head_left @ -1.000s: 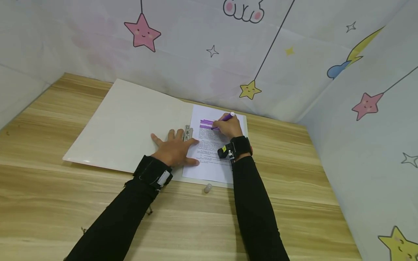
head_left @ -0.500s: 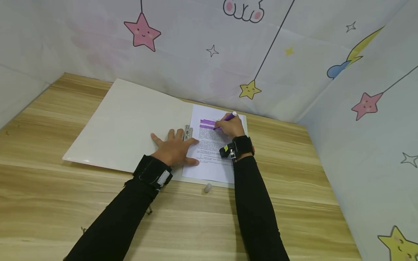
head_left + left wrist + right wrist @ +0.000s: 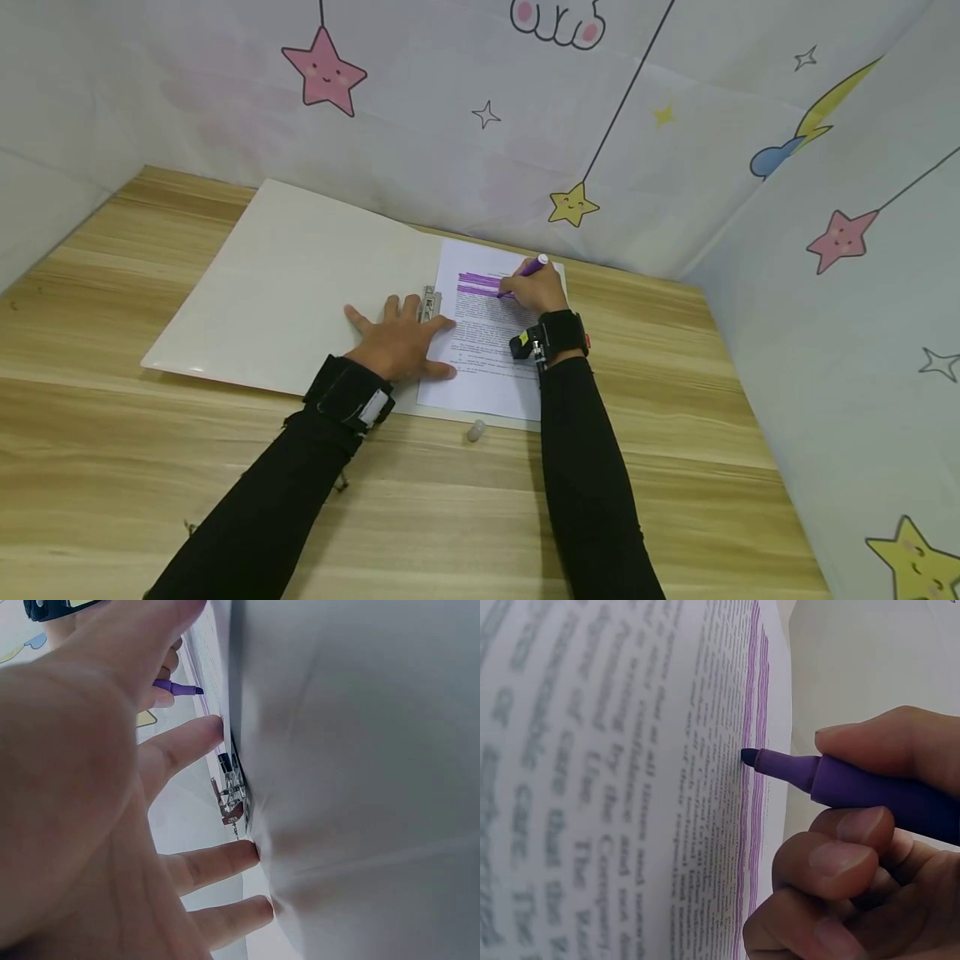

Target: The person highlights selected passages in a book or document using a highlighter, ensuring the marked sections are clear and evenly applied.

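Note:
My right hand [image 3: 538, 287] pinches a purple highlighter [image 3: 885, 789], its dark tip at a line of print on the white printed sheet [image 3: 480, 387]. Purple strokes [image 3: 476, 283] run across the upper lines of text. The sheet lies on the right half of an open white folder [image 3: 300, 250]. With fingers spread, my left hand [image 3: 397, 346] rests across the folder's fold, thumb and index finger on the sheet's left edge. Just beyond its fingers is a metal clip [image 3: 429, 304], seen also in the left wrist view as a metal clip mechanism [image 3: 231, 791].
A small pale cap [image 3: 476, 431] lies on the wooden table [image 3: 450, 517] just below the folder's front edge. Walls of white cloth [image 3: 420, 150] with printed stars stand close behind the folder and along the right side.
My right hand has slid a little to the right with the highlighter, its tip moving along the text line. My left hand stays in place.

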{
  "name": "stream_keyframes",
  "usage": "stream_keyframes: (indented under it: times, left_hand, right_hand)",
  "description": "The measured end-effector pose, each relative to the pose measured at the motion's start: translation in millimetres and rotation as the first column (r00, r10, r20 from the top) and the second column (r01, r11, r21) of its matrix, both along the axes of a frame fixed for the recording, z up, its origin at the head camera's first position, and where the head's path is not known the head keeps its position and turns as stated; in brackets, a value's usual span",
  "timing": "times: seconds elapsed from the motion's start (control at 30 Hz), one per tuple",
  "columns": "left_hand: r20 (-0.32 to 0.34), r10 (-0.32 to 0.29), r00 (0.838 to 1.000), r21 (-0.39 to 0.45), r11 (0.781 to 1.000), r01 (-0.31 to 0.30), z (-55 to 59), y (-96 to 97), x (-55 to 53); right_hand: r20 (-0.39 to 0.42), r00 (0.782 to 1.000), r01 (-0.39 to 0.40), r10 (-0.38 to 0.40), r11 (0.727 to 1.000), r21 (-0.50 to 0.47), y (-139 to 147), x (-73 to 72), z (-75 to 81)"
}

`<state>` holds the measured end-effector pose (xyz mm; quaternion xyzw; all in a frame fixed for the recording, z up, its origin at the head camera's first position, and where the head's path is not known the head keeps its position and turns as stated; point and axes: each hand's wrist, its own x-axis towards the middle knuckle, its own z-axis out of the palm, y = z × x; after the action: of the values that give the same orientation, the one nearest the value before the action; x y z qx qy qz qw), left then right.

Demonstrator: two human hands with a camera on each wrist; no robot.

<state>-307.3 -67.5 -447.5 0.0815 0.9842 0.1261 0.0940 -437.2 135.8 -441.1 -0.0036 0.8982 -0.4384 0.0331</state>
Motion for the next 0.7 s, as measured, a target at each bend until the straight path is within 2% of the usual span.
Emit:
stream_keyframes:
  times: [0.7]
  left_hand:
    - [-0.002, 0.011, 1.000, 0.000, 1.000, -0.011, -1.9, 1.2, -0.6]
  right_hand:
    - [0.062, 0.997, 0.037, -0.038, 0.999, 0.032, 14, -2.6, 2.5]
